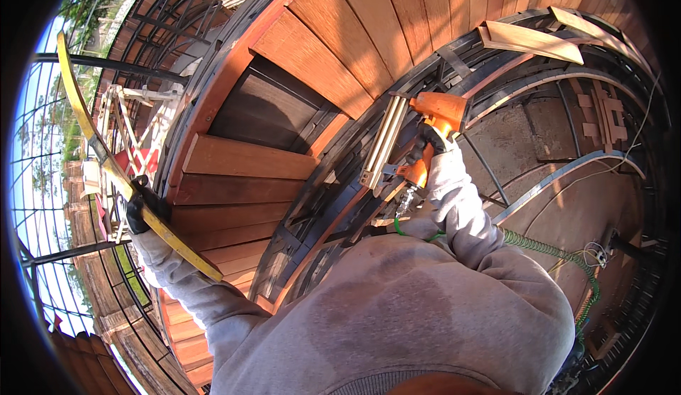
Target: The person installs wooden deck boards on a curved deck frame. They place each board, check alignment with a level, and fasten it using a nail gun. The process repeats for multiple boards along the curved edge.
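Note:
My right hand, in a dark glove, grips the handle of an orange nail gun. The gun's long metal magazine lies over the dark frame beside the planks. From the base of its handle a green coiled air hose runs behind my right arm. On the far left, my left hand, also gloved, closes round a long yellow bar. The bar passes over my left wrist, and a dark band marks it partway up. Its kind does not show clearly.
Reddish-brown planks cover a curved dark metal frame, with a gap between them ahead. Loose boards rest on the frame at upper right. A wooden trestle stands beyond the left edge. Lower ground shows at right.

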Available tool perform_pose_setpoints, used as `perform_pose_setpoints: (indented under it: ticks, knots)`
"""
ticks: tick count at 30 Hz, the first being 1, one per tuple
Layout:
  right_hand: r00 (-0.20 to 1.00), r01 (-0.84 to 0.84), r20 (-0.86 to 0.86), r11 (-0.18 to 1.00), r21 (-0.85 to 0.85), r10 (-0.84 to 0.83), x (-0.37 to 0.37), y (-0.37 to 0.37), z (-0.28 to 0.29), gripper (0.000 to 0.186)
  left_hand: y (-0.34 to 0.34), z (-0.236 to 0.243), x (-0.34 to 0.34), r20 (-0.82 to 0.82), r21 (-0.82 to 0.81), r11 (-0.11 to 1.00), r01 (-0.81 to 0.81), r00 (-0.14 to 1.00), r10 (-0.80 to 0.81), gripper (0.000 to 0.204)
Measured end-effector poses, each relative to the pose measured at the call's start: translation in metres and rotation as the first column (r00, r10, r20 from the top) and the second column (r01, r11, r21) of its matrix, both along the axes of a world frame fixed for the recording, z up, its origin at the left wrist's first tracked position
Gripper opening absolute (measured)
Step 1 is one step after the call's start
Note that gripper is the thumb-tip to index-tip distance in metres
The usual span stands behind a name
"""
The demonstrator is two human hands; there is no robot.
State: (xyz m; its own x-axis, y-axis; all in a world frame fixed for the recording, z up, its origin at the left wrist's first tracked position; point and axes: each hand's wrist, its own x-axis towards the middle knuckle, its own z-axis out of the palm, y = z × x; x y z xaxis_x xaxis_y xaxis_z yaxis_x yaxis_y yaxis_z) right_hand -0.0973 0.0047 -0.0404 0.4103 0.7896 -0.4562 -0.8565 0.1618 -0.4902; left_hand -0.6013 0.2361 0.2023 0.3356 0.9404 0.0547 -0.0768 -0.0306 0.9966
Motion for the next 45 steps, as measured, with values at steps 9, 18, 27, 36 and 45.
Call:
perform_pose_setpoints:
  ticks: [9,18,27,36,45]
  knots:
    - [0.983,-0.014,0.179,0.996,-0.087,0.030,0.016,0.001,0.010,0.014,0.014,-0.005,-0.019,0.056,-0.043,0.999,-0.002,0.998,0.005,0.041]
    - [0.972,-0.211,0.134,0.968,0.138,0.193,0.094,-0.051,0.036,0.027,-0.044,0.005,0.087,-0.172,0.237,0.916,-0.323,0.914,0.367,0.047]
    - [-0.582,-0.304,0.617,0.561,-0.770,0.530,0.070,-0.018,0.086,0.048,-0.038,0.010,0.096,-0.372,0.390,0.830,-0.398,0.757,0.537,0.048]
    - [-0.991,-0.117,0.132,0.538,-0.835,-0.011,0.056,0.052,0.068,0.065,-0.042,0.008,0.096,-0.404,0.314,0.836,-0.451,0.733,0.547,0.047]
    - [-0.994,-0.102,0.067,0.506,-0.856,-0.088,0.048,0.071,0.058,0.058,-0.052,0.007,0.098,-0.435,0.332,0.828,-0.452,0.705,0.560,0.048]
